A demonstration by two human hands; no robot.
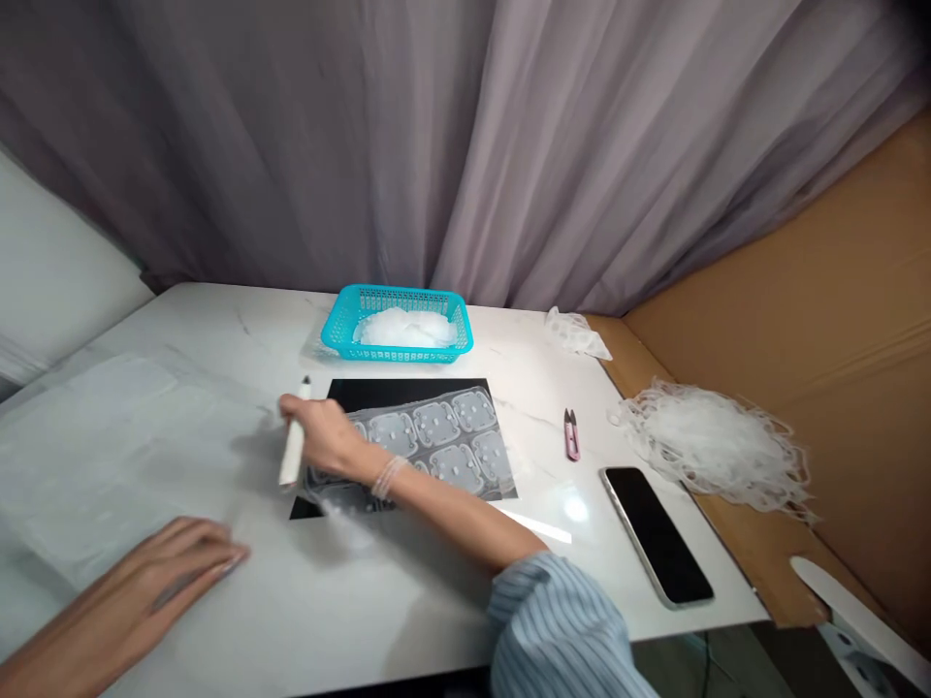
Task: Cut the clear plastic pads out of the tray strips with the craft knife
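My right hand [324,434] is closed around a slim white pen-like tool [294,448] with a dark upper end, held nearly upright. It is over the left part of a translucent plastic sheet of moulded, rounded-square pieces [437,424]; hand and wrist hide part of that sheet. Beneath the sheet lies a black mat [385,390]. My left hand [178,572] rests low on the left, thumb and index tips pressed together; anything between them is too small to make out. Beside it spreads a clear plastic bag or film [94,446]. Blurred clear material shows below my right wrist.
Behind the mat stands a turquoise basket [397,355] with white translucent pieces. To the right are pink thread snips [571,436], a phone [658,538], a heap of stringy plastic scraps [720,446] and another translucent piece [576,334]. A cardboard wall [800,310] borders the white table's right side.
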